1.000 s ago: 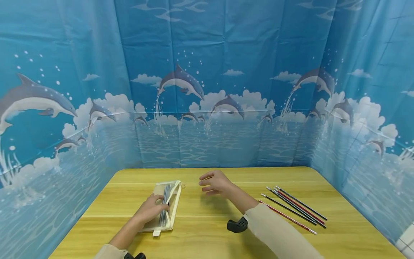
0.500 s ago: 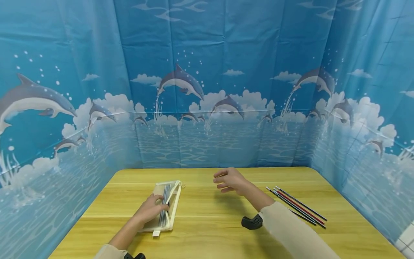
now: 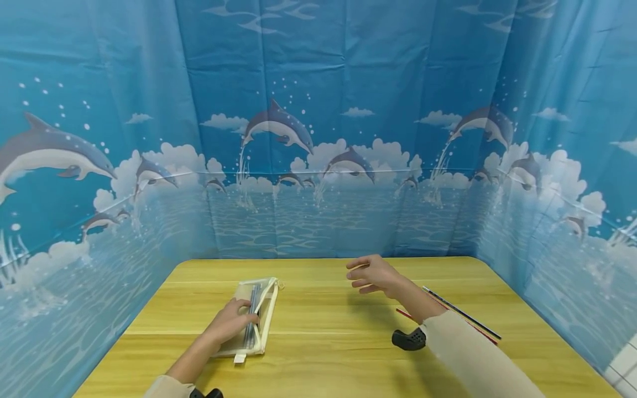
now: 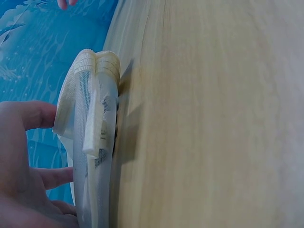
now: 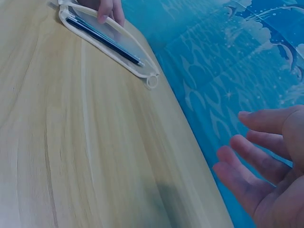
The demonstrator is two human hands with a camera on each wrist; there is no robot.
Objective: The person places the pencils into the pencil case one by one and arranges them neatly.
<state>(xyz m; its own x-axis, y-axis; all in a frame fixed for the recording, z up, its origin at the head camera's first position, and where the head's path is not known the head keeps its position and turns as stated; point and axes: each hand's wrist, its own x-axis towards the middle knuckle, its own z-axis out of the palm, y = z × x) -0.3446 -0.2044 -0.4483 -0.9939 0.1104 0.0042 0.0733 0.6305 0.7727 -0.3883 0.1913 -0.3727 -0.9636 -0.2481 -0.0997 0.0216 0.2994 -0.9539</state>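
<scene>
A pale mesh pencil case (image 3: 269, 320) with cream edging lies on the left of the table, its zip side gaping. Several dark pencils (image 5: 107, 42) lie inside it. My left hand (image 3: 231, 321) holds the case near its opening, thumb and fingers bent over the upper layer; the left wrist view shows fingers (image 4: 40, 116) against the raised edge. My right hand (image 3: 375, 275) is in the air right of the case, fingers loosely bent, nothing in them. Under the right forearm are loose pencils, a dark one (image 3: 463, 312) and red ones (image 3: 404, 313), partly covered by arm and sleeve.
A yellow wood-grain table (image 3: 318, 365) spans the front. Behind it and along the sides hangs a blue curtain (image 3: 318, 221) printed with dolphins. A metal-looking ring (image 5: 152, 81) sits at the far corner of the case.
My right hand has moved right, away from the pencil case, its forearm now covering more of the loose pencils. My left hand has kept its place on the case.
</scene>
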